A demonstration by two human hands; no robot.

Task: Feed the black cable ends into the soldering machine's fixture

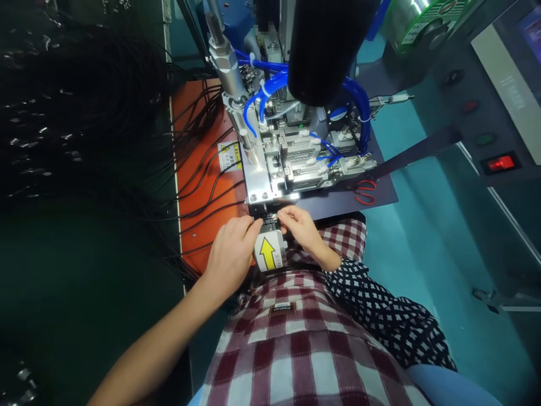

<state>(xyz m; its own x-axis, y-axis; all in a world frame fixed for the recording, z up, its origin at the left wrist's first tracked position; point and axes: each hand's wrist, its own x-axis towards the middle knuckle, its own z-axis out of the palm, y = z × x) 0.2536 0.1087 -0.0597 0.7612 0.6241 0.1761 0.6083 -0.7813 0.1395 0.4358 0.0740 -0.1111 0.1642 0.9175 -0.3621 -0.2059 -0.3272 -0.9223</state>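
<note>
My left hand [231, 248] is at the left side of a small black feed track [269, 224] at the front of the machine. Its fingers are bent and pressed together, with the thumb over the track; what they hold is hidden. From the right, my right hand [301, 226] pinches a small shiny metal part [274, 216] between thumb and fingertips at the track. Just below the fingers lies a white plate [258, 260] with a yellow arrow pointing at the machine.
Behind the hands stands a metal machine [257, 183] with blue air hoses [274, 84]. Black cables [207, 192] trail over an orange board [198, 225] on the left. Red-handled scissors [366, 192] lie to the right. A control box with a red switch [501, 163] is farther right.
</note>
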